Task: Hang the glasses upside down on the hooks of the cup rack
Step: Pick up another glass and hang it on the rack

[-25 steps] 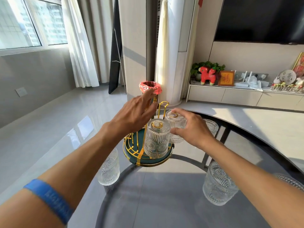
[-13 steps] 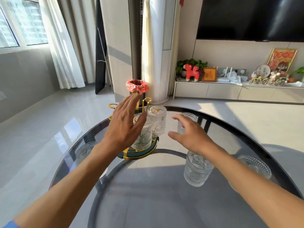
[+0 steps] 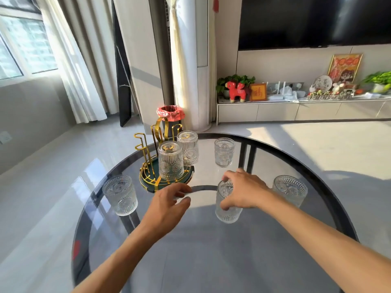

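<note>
A gold wire cup rack (image 3: 146, 157) on a green round tray (image 3: 190, 173) stands at the far left of the glass table. Two patterned glasses hang upside down on its hooks, one in front (image 3: 171, 160) and one behind (image 3: 187, 148). My right hand (image 3: 243, 190) is closed around an upright glass (image 3: 227, 214) near the table's middle. My left hand (image 3: 167, 205) hovers just in front of the tray, fingers apart, holding nothing. Other upright glasses stand at the left (image 3: 120, 195), far middle (image 3: 224, 152) and right (image 3: 289, 190).
The round dark glass table (image 3: 211, 261) has a black rim. Beyond it stand a bin with a red liner (image 3: 170, 113), a white column and a low TV cabinet (image 3: 296, 109) with ornaments. Tiled floor lies to the left.
Both hands have drawn back from the rack. My right hand came down and closed on the upright glass near the middle. My left hand dropped to the tray's front edge.
</note>
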`<state>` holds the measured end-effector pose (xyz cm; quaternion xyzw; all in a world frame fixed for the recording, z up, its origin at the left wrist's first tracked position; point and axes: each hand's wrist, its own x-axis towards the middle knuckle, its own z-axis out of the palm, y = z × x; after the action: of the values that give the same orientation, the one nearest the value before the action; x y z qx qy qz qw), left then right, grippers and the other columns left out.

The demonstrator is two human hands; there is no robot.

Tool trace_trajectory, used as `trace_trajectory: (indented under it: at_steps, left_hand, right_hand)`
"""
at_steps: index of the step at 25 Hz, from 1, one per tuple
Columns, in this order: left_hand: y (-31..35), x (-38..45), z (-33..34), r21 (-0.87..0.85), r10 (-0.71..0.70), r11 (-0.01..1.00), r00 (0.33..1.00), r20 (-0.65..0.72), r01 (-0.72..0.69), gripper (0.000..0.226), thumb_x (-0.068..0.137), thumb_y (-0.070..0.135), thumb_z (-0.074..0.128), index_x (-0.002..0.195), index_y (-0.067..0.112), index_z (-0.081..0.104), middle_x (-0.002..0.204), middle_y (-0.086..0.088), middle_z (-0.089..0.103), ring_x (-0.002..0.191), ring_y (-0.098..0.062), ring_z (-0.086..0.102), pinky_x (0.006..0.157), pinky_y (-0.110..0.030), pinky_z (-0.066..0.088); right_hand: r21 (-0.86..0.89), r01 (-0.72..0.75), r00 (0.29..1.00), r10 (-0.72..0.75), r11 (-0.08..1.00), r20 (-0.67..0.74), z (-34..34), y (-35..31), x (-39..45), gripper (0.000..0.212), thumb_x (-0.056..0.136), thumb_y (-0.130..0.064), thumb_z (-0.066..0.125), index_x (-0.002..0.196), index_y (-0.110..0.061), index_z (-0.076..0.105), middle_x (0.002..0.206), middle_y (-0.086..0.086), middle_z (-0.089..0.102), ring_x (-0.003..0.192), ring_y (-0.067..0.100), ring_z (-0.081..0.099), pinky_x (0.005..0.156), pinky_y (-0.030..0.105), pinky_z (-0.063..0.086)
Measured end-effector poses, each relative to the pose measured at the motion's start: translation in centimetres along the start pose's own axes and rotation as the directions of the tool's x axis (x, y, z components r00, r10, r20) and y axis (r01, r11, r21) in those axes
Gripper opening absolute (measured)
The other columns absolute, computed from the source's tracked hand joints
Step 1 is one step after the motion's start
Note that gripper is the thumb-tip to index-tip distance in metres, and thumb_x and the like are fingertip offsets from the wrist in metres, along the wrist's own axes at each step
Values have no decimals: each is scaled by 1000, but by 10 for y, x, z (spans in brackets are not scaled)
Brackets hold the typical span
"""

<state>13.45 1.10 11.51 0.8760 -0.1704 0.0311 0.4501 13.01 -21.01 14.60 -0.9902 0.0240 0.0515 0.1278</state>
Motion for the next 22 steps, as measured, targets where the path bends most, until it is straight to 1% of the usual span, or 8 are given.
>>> trace_trajectory:
  at_steps: [2,4,7,10,13,17,19,22]
  left_hand:
    - [1,-5,-8,-40,-14,999,1000,-6,14,19,87,11,66,101,23,71,96,10,71,90,-5,66,76,-25,53]
    - [1,-8,-15,-269,-136,955,991,-18,126,18,89,22,69,106,27,67,102,3,72,93,-14,68,76,-28,53]
    - [5,-6,-25,-669,-327,664,934,141,334,36,80,46,69,111,27,65,107,-7,75,98,-25,72,85,-41,57]
    - [12,1,-40,-819,-313,514,945,99,256,48,72,43,73,111,17,64,103,-13,76,91,-30,74,76,-38,61]
    - [12,11,-59,-848,-309,520,948,-72,105,47,68,33,78,108,14,63,94,-11,78,80,-26,75,64,-30,61]
    - [-6,36,-102,-681,-187,719,907,-377,-135,37,67,28,83,101,27,67,85,0,78,79,-21,73,68,-33,60]
    - [-14,51,-124,-498,-72,844,877,-476,-201,45,60,38,84,102,36,65,85,1,78,75,-15,73,64,-26,60]
    - [-26,76,-141,-142,96,972,863,-495,-190,57,57,45,83,109,38,61,98,8,73,82,-8,70,63,-16,55]
  right_hand:
    - [237,52,998,-44,970,-35,1,-12,-6,72,46,-47,78,110,-32,48,114,-2,49,91,17,56,71,32,48]
    - [535,119,991,-70,836,-111,2,-28,-10,65,44,-42,82,100,-31,49,106,-3,51,84,11,53,65,29,44]
    - [829,231,972,-93,509,-214,-3,-52,-13,64,47,-36,85,100,-29,51,103,0,54,78,15,57,62,33,50]
    - [891,314,949,-144,329,-281,-6,-72,-11,66,50,-30,86,105,-26,50,107,3,54,79,22,64,69,46,56]
    - [866,343,933,-236,363,-271,-9,-85,-2,60,59,-39,83,108,-28,51,113,-3,55,95,21,66,74,42,58]
    - [792,372,924,-271,484,-268,-33,-103,30,36,81,-56,58,102,-27,65,105,-8,67,95,2,62,79,29,44]
    - [610,439,890,-228,660,-395,-45,-117,56,30,90,-43,55,113,-25,63,113,-6,66,102,12,61,80,32,43]
    - [95,461,815,-378,883,-440,-53,-139,99,47,94,-25,47,141,-23,43,147,0,46,123,27,48,96,43,42]
